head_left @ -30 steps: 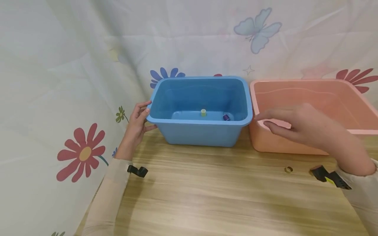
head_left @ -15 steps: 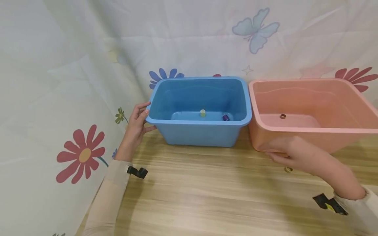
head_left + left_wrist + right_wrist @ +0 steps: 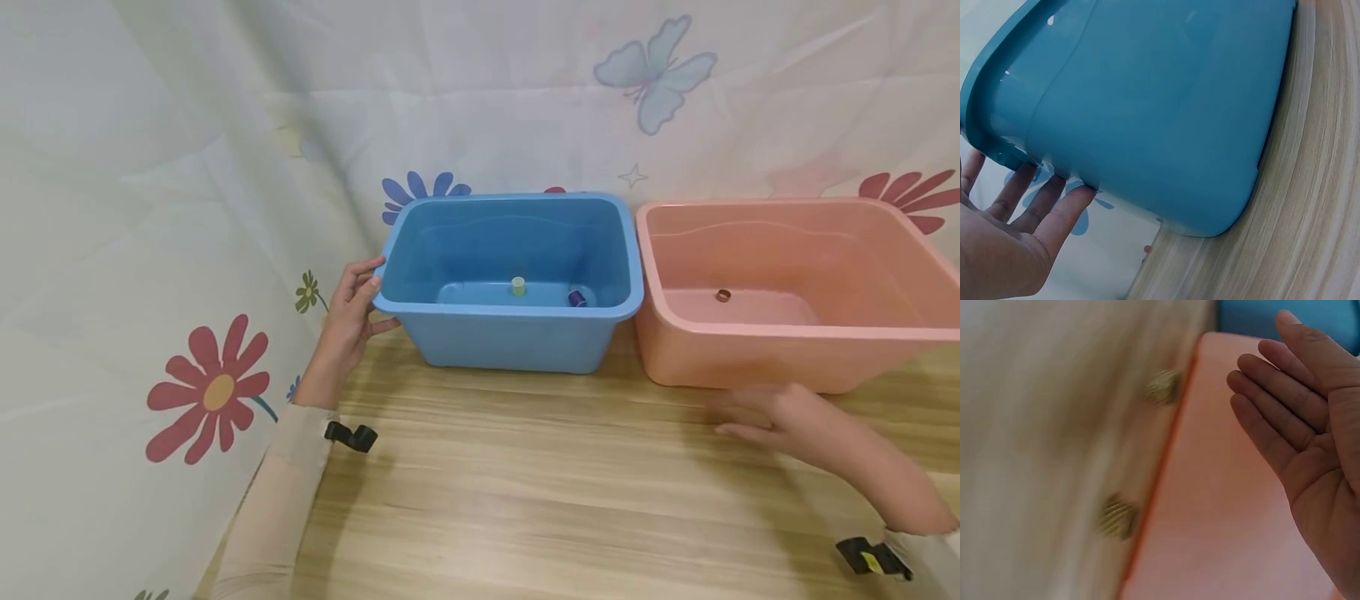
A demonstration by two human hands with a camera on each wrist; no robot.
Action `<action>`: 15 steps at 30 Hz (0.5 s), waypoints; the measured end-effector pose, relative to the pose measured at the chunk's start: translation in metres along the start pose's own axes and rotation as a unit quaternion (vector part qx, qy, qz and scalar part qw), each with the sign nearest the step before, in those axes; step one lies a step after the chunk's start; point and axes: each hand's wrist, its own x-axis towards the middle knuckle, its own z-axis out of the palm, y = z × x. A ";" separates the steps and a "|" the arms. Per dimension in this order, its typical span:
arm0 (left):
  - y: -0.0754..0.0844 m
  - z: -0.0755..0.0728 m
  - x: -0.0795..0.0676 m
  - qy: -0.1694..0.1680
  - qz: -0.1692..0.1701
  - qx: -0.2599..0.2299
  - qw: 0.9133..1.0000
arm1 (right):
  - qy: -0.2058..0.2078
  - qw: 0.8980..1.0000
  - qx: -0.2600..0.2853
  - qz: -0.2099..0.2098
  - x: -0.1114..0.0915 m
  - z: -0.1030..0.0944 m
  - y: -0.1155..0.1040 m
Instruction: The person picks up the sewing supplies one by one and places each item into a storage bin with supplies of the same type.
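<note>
My left hand (image 3: 347, 321) rests at the left end of a blue plastic tub (image 3: 510, 342), its nearly straight fingers (image 3: 1063, 215) against the outer wall below the rim. My right hand (image 3: 787, 425) is low in front of a pink tub (image 3: 750, 354). Its fingers (image 3: 1272, 406) are extended and hold nothing in the right wrist view. Two ridged, gold-coloured rings, a nearer ring (image 3: 1118, 517) and a farther ring (image 3: 1164, 386), lie on the table along the pink tub's base. The head view has both hidden by my right hand.
A gold-coloured ring (image 3: 723, 295) lies inside the pink tub. The blue tub contains a pale green cylinder (image 3: 518, 286) and a small purple cylinder (image 3: 577, 298). Both tubs stand side by side on a wooden table (image 3: 510, 467), before a flower-printed cloth (image 3: 487, 100).
My right hand has come down from the pink tub's front rim to the table before it, uncovering the ring inside. It now covers the ring on the table. My left hand stays put.
</note>
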 end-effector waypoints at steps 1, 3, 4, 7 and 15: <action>0.000 0.000 0.000 0.000 0.000 0.001 1.000 | 0.005 1.000 -0.002 -0.001 -0.005 0.002 0.002; 0.000 0.000 0.000 0.000 0.001 0.002 1.000 | 0.018 1.000 -0.006 -0.007 -0.014 0.006 0.007; 0.000 0.000 0.000 0.000 0.001 0.001 1.000 | 0.027 1.000 -0.007 -0.007 -0.018 0.008 0.009; 0.000 -0.001 -0.001 0.003 0.002 -0.001 1.000 | 0.046 0.999 -0.017 -0.002 -0.028 0.012 0.015; 0.000 0.000 -0.001 0.003 -0.001 0.005 1.000 | 0.014 0.997 -0.048 0.053 -0.042 0.015 0.016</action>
